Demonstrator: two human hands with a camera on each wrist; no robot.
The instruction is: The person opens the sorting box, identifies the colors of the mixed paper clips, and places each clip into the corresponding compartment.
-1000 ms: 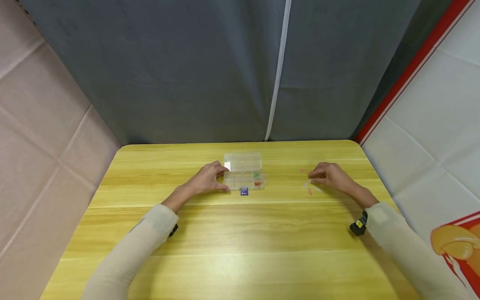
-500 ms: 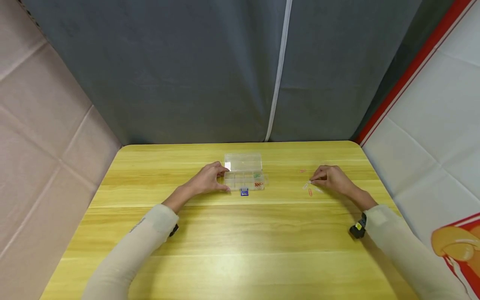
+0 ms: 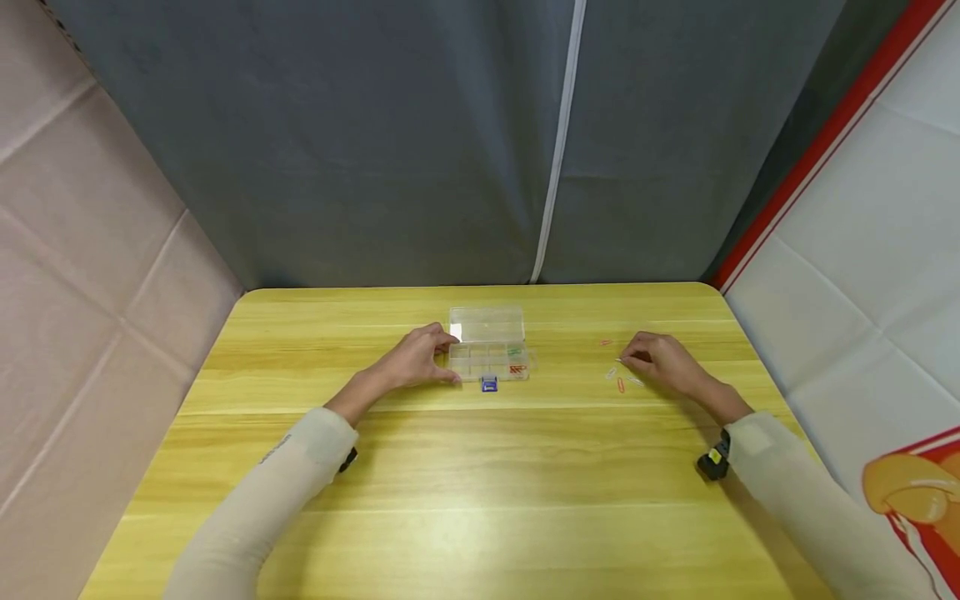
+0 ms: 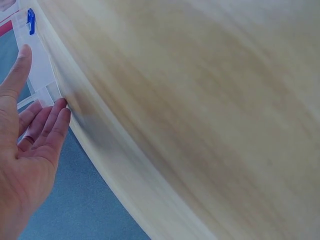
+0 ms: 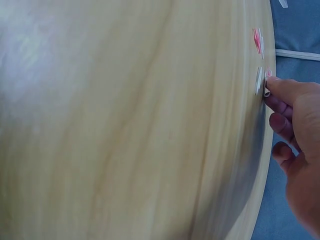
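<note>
The right hand (image 5: 300, 145), fingers curled, pinches a pale paper clip (image 5: 259, 81) at its fingertips on the wooden table (image 5: 125, 125), with a red paper clip (image 5: 257, 40) lying nearby.

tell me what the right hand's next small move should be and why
Probably lift the white paper clip and carry it left to the open compartment box. The right hand seems to pinch that clip at its fingertips among the loose clips on the table, while the left hand rests against the box's left end, steadying it. Red and green clips already lie in its compartments.
</note>
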